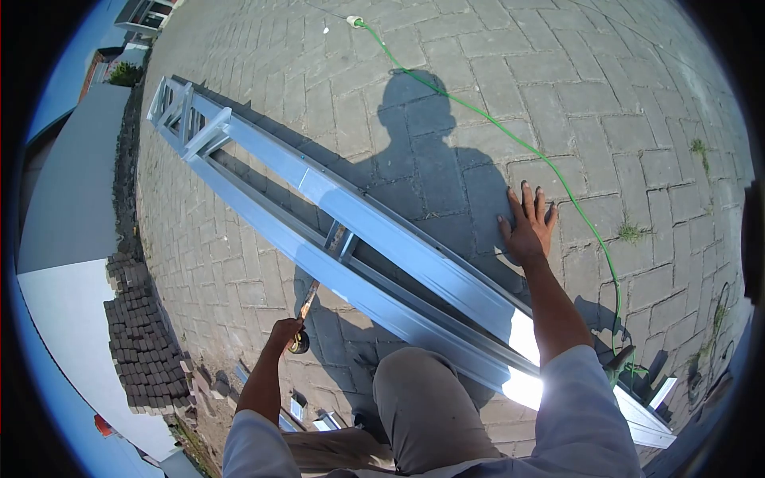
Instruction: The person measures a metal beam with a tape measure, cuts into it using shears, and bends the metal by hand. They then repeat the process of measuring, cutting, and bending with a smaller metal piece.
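My left hand (285, 331) is closed around what looks like a tape measure (300, 343), with a round dark and yellow body. From it a worn, rust-coloured strip (310, 296) reaches towards the cross-piece of a long silver metal truss (263, 163). The truss lies diagonally over the paving, narrowing at the far left and passing in front of my knee. My right hand (527, 237) has its fingers spread against the paving, on the truss's far side, holding nothing.
A green cord (510, 135) curves across the paving (582, 95) to a pale socket (355, 21). Stacked paving blocks (147, 338) stand by a white wall (68, 311) at left. Small metal offcuts (297, 406) lie near my legs. More metal pieces (663, 393) rest at lower right.
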{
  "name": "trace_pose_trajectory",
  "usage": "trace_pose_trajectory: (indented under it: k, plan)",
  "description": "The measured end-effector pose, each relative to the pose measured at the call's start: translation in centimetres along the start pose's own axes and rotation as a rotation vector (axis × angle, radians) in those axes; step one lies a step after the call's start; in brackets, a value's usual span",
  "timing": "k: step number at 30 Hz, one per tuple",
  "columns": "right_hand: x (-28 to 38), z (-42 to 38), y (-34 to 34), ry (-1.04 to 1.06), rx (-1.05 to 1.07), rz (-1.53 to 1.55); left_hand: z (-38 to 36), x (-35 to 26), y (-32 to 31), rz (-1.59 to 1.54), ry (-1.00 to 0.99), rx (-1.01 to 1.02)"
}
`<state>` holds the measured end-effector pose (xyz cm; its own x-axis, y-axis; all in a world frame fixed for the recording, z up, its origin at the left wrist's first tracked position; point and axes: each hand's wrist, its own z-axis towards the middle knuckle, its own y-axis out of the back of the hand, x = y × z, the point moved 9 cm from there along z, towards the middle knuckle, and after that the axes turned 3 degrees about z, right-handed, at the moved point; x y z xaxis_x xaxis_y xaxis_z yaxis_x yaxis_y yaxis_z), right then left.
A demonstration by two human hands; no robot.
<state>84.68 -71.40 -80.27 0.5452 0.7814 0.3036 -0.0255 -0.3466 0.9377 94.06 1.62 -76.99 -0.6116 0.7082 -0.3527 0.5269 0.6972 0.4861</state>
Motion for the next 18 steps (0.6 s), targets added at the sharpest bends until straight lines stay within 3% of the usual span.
trace_pose_trajectory:
  k: [5,9,12,18]
  plan:
    - [-0.1,0.0,0.0,0.001,-0.008,0.022,-0.6,-1.2,-0.9,-0.037,0.072,-0.025]
    - [-0.2,0.0,0.2,0.000,0.010,0.049,-0.9,-1.7,-1.0,-0.072,0.021,0.047]
    - [-0.1,0.1,0.4,0.003,0.009,0.068,-0.9,-0.5,-0.4,0.044,0.123,0.004]
    - [-0.2,0.1,0.2,0.004,0.023,0.071,0.8,1.2,-1.1,-0.008,0.101,-0.014]
